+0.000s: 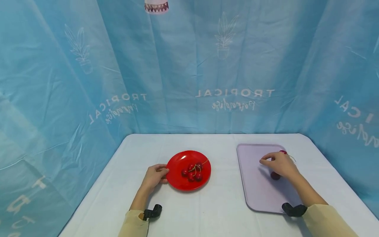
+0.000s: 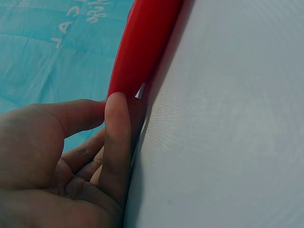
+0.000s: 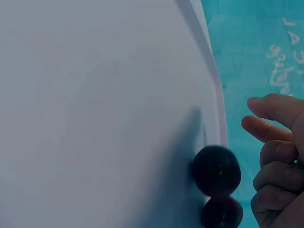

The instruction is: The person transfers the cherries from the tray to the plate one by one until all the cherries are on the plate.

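Observation:
My left hand (image 1: 154,176) pinches the left rim of a red plate (image 1: 174,177), with the thumb on top and fingertips beneath in the left wrist view. Several dark red cherries (image 1: 191,175) with green stems lie in a cluster on the plate. Over the lilac tray (image 1: 251,194), my right hand (image 1: 281,164) hovers with nothing between thumb and index finger. A small gap shows between those two tips in the right wrist view, and the other fingers curl loosely. Below it lies a dark cherry (image 1: 275,175); another cherry (image 1: 283,152) shows behind the hand, partly hidden.
A white cloth covers the table (image 1: 219,204), where plate and tray stand apart. Blue printed curtains (image 1: 183,72) hang behind the table and along both sides. Black wrist cameras (image 1: 153,212) are strapped over both forearms.

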Motion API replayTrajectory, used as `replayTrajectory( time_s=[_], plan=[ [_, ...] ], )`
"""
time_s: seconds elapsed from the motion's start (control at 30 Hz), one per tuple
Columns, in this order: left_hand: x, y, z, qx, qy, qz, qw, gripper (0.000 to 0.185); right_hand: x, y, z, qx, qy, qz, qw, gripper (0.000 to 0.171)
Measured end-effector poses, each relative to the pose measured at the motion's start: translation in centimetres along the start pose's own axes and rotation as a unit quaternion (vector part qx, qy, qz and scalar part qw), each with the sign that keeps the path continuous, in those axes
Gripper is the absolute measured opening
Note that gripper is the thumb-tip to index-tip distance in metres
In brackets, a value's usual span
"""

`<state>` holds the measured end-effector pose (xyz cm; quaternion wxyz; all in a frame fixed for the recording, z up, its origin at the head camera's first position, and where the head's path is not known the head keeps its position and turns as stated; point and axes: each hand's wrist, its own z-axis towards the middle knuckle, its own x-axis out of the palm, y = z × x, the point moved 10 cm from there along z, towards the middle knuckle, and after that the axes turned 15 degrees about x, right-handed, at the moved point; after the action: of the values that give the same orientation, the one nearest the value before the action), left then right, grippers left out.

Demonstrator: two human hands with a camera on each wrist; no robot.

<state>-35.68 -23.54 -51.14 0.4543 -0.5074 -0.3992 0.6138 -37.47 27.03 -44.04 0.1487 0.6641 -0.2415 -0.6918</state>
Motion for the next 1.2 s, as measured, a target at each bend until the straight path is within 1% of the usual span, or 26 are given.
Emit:
replayTrajectory(
  time_s=[0.17,0.27,0.4,0.5,0.57,0.8,1.0,1.1,1.2],
  plan=[
    [-0.1,0.1,-0.1,-0.005,-0.002,0.002,1.0,0.034,-0.2,-0.8,0.0,0.006,-0.005,0.006,1.0,0.033],
    [0.0,0.1,-0.2,-0.009,-0.002,0.003,1.0,0.034,0.0,-1.2,0.0,0.015,0.002,0.002,1.0,0.034],
    [0.1,0.1,-0.3,-0.007,0.0,0.003,1.0,0.034,0.2,-2.0,0.1,0.034,0.016,-0.01,0.999,0.035],
    [0.1,0.1,-0.2,-0.004,0.001,0.0,1.0,0.034,0.0,-2.4,0.2,0.046,0.015,-0.021,0.999,0.036],
    [0.1,0.2,-0.1,-0.007,0.0,-0.003,1.0,0.033,-0.2,-2.6,0.2,0.05,0.015,-0.026,0.998,0.036],
    [0.0,-0.1,0.3,-0.001,-0.002,-0.012,0.9999,0.033,-0.6,-3.2,0.5,0.059,0.024,-0.048,0.997,0.036],
    [0.1,0.0,0.2,-0.009,0.0,-0.007,0.9999,0.034,-0.3,-3.8,0.5,0.063,0.017,-0.063,0.996,0.038],
    [0.0,0.0,0.1,-0.01,-0.002,-0.014,0.9998,0.033,-0.3,-4.0,0.5,0.063,0.007,-0.066,0.996,0.039],
    [0.0,0.0,0.1,-0.007,-0.001,-0.019,0.9998,0.033,-0.2,-4.2,0.4,0.067,0.007,-0.062,0.996,0.038]
  ],
)
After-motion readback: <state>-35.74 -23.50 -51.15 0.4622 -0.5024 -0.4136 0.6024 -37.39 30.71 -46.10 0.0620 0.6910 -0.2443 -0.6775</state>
